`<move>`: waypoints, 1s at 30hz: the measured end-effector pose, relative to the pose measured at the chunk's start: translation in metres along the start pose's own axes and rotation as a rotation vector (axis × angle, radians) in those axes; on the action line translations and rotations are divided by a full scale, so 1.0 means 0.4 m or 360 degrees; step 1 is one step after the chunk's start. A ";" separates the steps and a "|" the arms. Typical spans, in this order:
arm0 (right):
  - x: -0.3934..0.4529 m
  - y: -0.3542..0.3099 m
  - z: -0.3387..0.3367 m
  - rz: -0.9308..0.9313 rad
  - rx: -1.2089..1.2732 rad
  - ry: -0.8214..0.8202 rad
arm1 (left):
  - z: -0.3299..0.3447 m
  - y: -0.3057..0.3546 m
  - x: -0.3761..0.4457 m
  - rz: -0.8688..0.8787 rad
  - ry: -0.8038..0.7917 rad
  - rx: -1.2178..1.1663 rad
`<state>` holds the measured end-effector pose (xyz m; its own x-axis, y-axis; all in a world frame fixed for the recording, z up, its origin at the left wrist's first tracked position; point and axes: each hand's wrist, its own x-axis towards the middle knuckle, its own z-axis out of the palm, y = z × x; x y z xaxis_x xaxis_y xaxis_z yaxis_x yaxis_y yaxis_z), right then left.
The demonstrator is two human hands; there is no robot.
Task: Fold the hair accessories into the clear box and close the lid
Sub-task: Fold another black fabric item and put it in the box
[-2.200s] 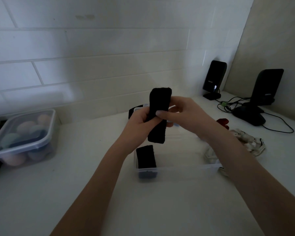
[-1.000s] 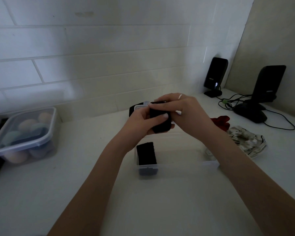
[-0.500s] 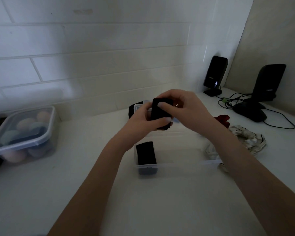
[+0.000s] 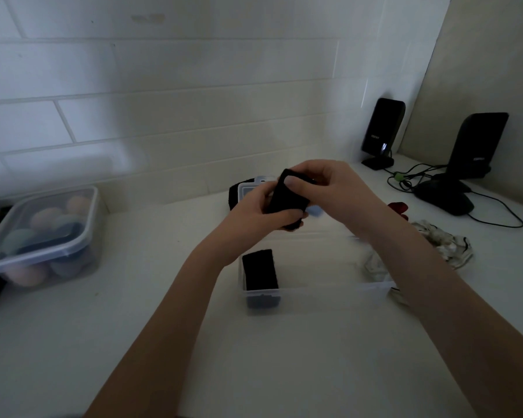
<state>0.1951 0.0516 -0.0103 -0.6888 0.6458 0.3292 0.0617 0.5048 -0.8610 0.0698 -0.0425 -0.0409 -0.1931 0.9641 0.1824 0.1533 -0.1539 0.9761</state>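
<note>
Head view: both hands are up over the clear box (image 4: 314, 292), working a black hair band (image 4: 287, 200) into a compact fold. The left hand (image 4: 258, 212) cups it from below with its fingers curled round; the right hand (image 4: 329, 188) pinches the top edge. One folded band (image 4: 260, 270) sits at the box's 9 o'clock end. Best play: keep the fold tight, drop it snug beside that one. The striped scrunchie (image 4: 444, 242) waits at 3 o'clock on the worktop (image 4: 284, 357).

White tiled wall (image 4: 194, 86), beige side panel (image 4: 480, 55), white counter (image 4: 284, 357), dim light
</note>
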 end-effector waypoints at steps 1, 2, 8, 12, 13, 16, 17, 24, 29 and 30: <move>0.000 -0.001 0.003 -0.0008 0.0014 0.0015 | -0.001 0.000 0.000 -0.0002 0.0005 0.0036; -0.001 -0.002 0.008 -0.0025 0.0014 0.0029 | 0.000 0.001 -0.002 -0.0007 0.0001 0.0088; -0.002 0.002 0.024 -0.0041 -0.0010 0.0041 | 0.005 0.011 -0.006 -0.0020 -0.0013 0.0105; -0.001 0.000 0.013 -0.0079 -0.0130 0.0035 | 0.002 0.009 -0.004 -0.0040 -0.0026 0.0157; 0.001 0.000 0.006 -0.0084 -0.0166 0.0048 | 0.000 0.008 -0.003 -0.0046 -0.0034 0.0113; 0.010 0.002 -0.020 -0.0059 -0.0148 0.0107 | -0.011 0.008 -0.002 -0.0034 -0.0030 -0.0002; 0.011 0.003 -0.024 -0.0054 -0.0122 0.0117 | -0.014 0.005 -0.001 -0.0013 -0.0023 -0.0001; 0.002 -0.005 -0.022 -0.0099 -0.0059 0.0096 | -0.014 -0.008 0.005 0.0065 0.0033 0.0021; -0.007 -0.024 -0.031 0.0054 -0.0061 -0.0084 | -0.015 -0.003 0.003 0.0128 0.0101 0.0058; -0.010 -0.030 -0.031 0.0070 -0.0080 -0.0119 | -0.016 -0.002 0.001 0.0131 0.0118 0.0080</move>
<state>0.2063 0.0500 0.0036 -0.7365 0.6244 0.2601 0.1280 0.5063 -0.8528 0.0635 -0.0433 -0.0408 -0.2489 0.9296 0.2719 0.2194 -0.2193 0.9507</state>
